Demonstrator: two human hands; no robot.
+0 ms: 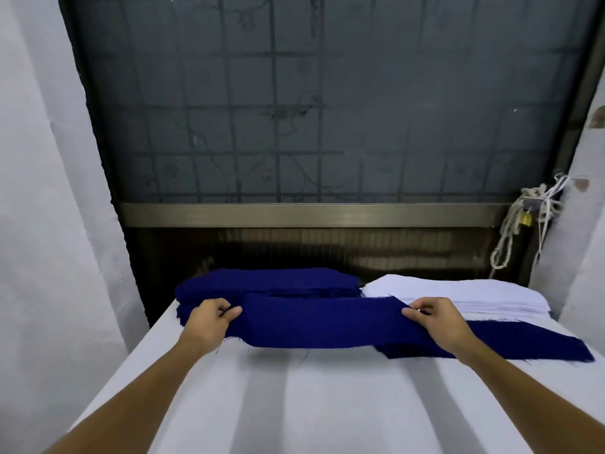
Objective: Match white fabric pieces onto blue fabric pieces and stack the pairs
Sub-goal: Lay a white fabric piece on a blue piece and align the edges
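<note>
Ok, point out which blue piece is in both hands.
The long blue strip stretched between left hand and right hand. The blue stack behind and the flat blue piece at right lie unheld.

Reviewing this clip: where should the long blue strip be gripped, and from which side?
Grip the blue strip at its two short ends, one hand from each side, as the left hand and right hand do. It is long and limp; a single middle grip would let both ends droop.
</note>
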